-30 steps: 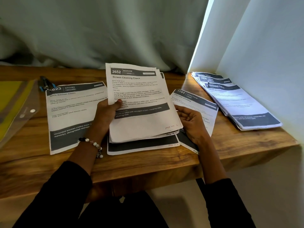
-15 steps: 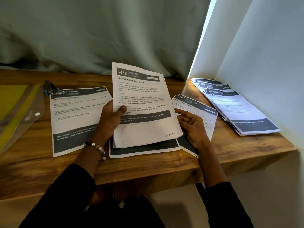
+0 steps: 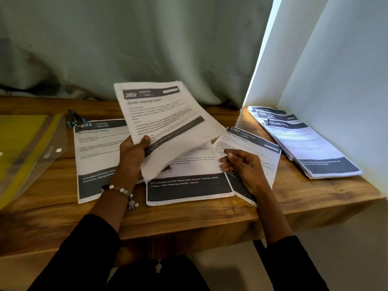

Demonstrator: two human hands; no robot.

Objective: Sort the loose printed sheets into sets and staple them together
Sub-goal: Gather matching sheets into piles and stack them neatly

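The wooden tabletop (image 3: 294,206) carries the paperwork in separate lots: a fanned stack of sheets (image 3: 304,148) at the far right by the wall, a kitchen sheet (image 3: 98,160) lying flat to the left, a living-room sheet (image 3: 252,139) angled right of centre, and between them a bottom sheet (image 3: 189,187) with a dark footer band. A yellow plastic folder (image 3: 25,148) sits at the left edge, and a dark tool (image 3: 73,118), perhaps the stapler, lies beyond the kitchen sheet.

A second ago the small sheaf headed 2652 (image 3: 168,122) rested on the centre pile; it has now been lifted and swung up and left, blurred by motion, uncovering the sheet underneath. That suggests this set is gathered and being pulled apart from the rest, with stapling not yet done.

The left hand (image 3: 134,152) grips the sheaf's lower left edge, thumb on top and fingers behind. The right hand (image 3: 243,164) hovers over the living-room sheet, fingers loosely curled and holding nothing
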